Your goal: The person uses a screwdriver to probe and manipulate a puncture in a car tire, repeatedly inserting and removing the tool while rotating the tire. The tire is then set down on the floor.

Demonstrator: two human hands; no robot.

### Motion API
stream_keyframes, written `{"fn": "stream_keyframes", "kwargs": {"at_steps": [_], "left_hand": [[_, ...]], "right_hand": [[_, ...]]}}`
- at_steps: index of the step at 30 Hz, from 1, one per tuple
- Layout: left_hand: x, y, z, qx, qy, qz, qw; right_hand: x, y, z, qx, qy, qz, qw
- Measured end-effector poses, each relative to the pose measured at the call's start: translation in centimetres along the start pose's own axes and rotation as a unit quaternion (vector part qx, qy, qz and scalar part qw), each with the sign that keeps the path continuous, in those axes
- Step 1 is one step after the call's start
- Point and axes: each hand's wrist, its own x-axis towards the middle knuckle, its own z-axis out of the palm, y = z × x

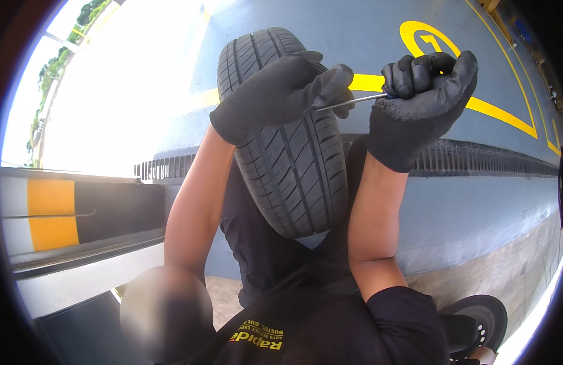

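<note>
A black tire stands tilted between my knees, its grooved tread toward me. My left hand, in a dark glove, lies across the upper tread with its fingers curled over the tire's right edge. My right hand, gloved too, is raised to the right of the tire and closed round the blue handle of a thin metal tool, like a screwdriver or awl. Its slim shaft points left, passing by the left fingers to the tire's edge. Whether the tip touches the rubber I cannot tell.
A dark drain grate crosses the grey floor behind the tire. Yellow lines mark the floor beyond. At left is a low barrier striped yellow, black and white. A black round thing with holes lies at lower right.
</note>
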Motion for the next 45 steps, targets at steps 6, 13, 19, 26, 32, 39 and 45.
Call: {"fn": "stream_keyframes", "kwargs": {"at_steps": [6, 13, 19, 26, 32, 39, 45], "left_hand": [[-0.2, -0.4, 0.1, 0.033, 0.02, 0.029, 0.999], [0.7, -1.9, 0.2, 0.054, 0.001, -0.037, 0.998], [0.5, -2.0, 0.4, 0.019, -0.013, -0.001, 1.0], [0.1, -2.2, 0.5, -0.079, -0.008, -0.039, 0.996], [-0.5, 0.5, -0.6, -0.133, 0.042, -0.048, 0.989], [-1.5, 0.5, -1.7, -0.16, 0.075, -0.053, 0.983], [-0.1, -4.1, -0.3, -0.204, 0.117, 0.071, 0.969]], "right_hand": [[0.9, 0.9, -0.2, 0.025, 0.021, 0.056, 0.998], [3.3, 6.8, -3.4, 0.187, 0.121, 0.375, 0.9], [2.2, 1.2, -2.5, 0.147, -0.027, 0.085, 0.985], [-1.6, -1.4, 1.8, 0.0, -0.085, -0.068, 0.994], [-1.0, -1.3, 1.6, 0.102, -0.36, -0.028, 0.927], [2.9, -0.3, 1.7, 0.235, -0.676, 0.109, 0.69], [0.2, -3.8, 4.4, 0.156, -0.488, 0.121, 0.85]]}}
